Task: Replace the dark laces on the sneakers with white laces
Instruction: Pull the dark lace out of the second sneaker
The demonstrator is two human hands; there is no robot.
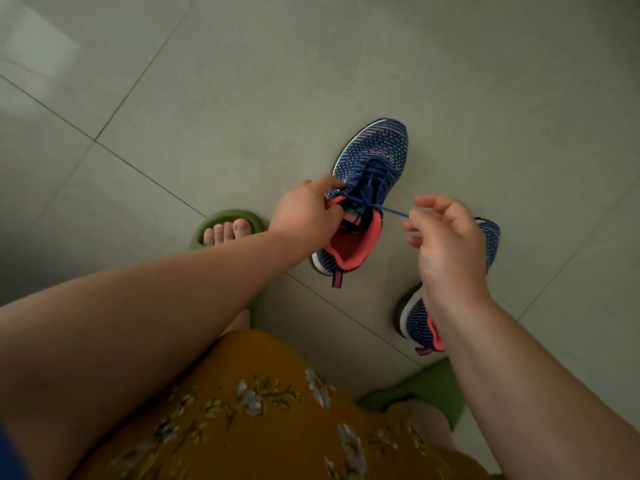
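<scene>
**Dark lace pulled out to the side**

Left hand (306, 213) grips the near sneaker (367, 188) at its collar, w/ the shoe on the tile floor (207, 98). Right hand (446, 237) pinches the dark lace (393, 212), drawn taut btwn eyelets & fingertips. Second sneaker (417, 320) sits just beside, partly hidden behind the right wrist. Green slipper (228, 220) on the left foot, near the shoe. Mustard floral dress (259, 410) at bottom.
</scene>
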